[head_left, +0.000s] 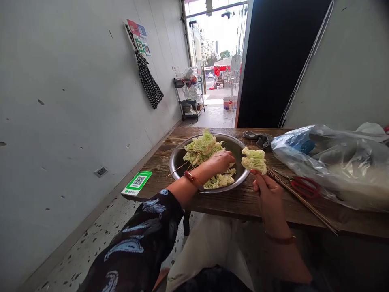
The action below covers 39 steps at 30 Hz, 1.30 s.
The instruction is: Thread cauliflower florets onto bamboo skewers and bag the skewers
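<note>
A wide metal bowl (246, 175) on the table holds pale green-white cauliflower florets (203, 147), heaped at its far left side, with thin wooden sticks poking out of the heap. My left hand (221, 161) reaches over the bowl, its fingers curled down among the florets; the fingertips and anything between them are hidden. Just right of the rim, my right hand (269, 192) pinches a cluster of cauliflower (254, 160) held upright above the thumb. Any stick inside this cluster is covered by the florets and fingers.
Loose bamboo skewers (306, 205) lie on the wooden table (240, 205) beside red-handled scissors (305, 187). A large clear plastic bag (343, 166) covers the table's right side. A grey cloth (258, 138) lies behind; a green QR card (138, 182) sits at the left corner.
</note>
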Tool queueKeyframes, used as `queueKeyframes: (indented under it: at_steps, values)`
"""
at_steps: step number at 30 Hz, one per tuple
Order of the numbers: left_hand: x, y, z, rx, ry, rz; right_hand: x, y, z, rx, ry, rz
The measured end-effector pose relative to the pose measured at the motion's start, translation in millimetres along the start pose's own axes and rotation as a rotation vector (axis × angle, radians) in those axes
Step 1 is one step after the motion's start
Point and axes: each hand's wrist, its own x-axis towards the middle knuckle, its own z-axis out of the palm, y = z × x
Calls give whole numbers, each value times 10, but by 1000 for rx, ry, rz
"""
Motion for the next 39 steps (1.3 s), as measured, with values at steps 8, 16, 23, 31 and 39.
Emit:
queueKeyframes:
  at_steps: [8,16,23,31,39]
  values:
    - [106,-85,263,217,-92,101,-1,35,-49,-20,8,-5]
    - [59,-108,314,146,-88,3,-33,99,-90,-43,2,4]
    - [-30,-128,-32,-360,196,-252,-156,2,-91,7,1,50]
    - [-335,8,-213,-945,358,-406,-284,-1,-24,12,-35,51]
    - [-480,-60,-68,-1049,489,-468,-395,-64,43,-50,-64,46]
